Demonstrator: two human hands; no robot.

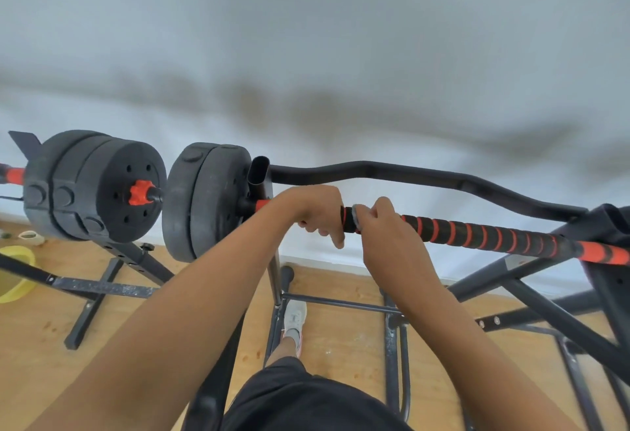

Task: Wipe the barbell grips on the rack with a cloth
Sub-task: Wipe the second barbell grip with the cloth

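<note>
Fingers of the right hand (381,226) curl around a small grey cloth (357,215) on the black foam barbell grip with red spiral stripes (477,234); the left hand (315,210) clasps the bar beside it. Best to squeeze evenly and twist along the ridges. The barbell rests across the black steel rack (531,277).

Pretty bright, soft even daylight, no harsh shadows or glare. The wall (306,38) is smeared with motion blur, dark smudges streaking across it. Heavy fisheye bending at the edges; the bar (477,232) looks reasonably sharp.
</note>
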